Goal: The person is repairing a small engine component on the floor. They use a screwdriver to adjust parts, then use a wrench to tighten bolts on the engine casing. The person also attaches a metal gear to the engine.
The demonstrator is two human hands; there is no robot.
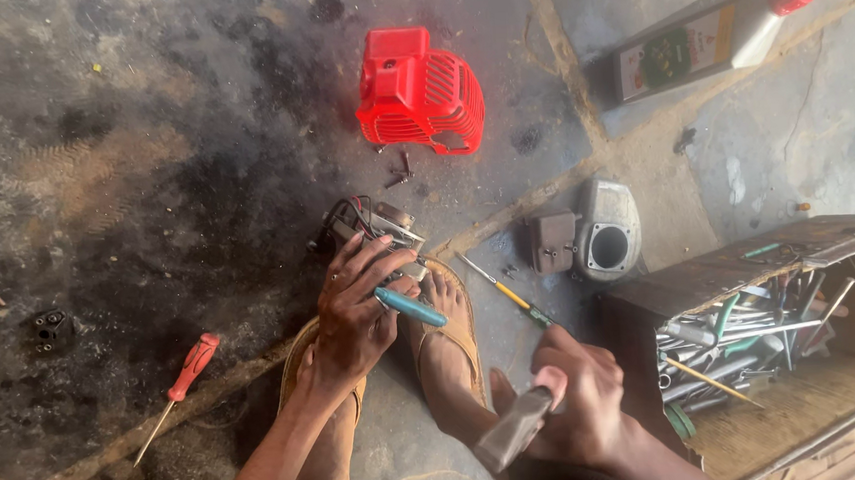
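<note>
My left hand (352, 310) grips a blue-handled screwdriver (410, 307) and presses down on a small metal engine part with wires (371, 226), held on the floor between my sandalled feet (446, 339). My right hand (579, 395) is closed around the dark handle of a hammer-like tool (516, 429), raised low at the front. A yellow-handled screwdriver (499, 290) lies on the floor just beyond my right hand.
A red plastic engine cover (419, 92) lies further off, with loose screws (398, 170) beside it. A grey metal housing (602, 230) and an oil bottle with a red cap (709, 38) sit to the right. A wooden toolbox (755, 332) holds several tools. A red-handled screwdriver (182, 382) lies at the left.
</note>
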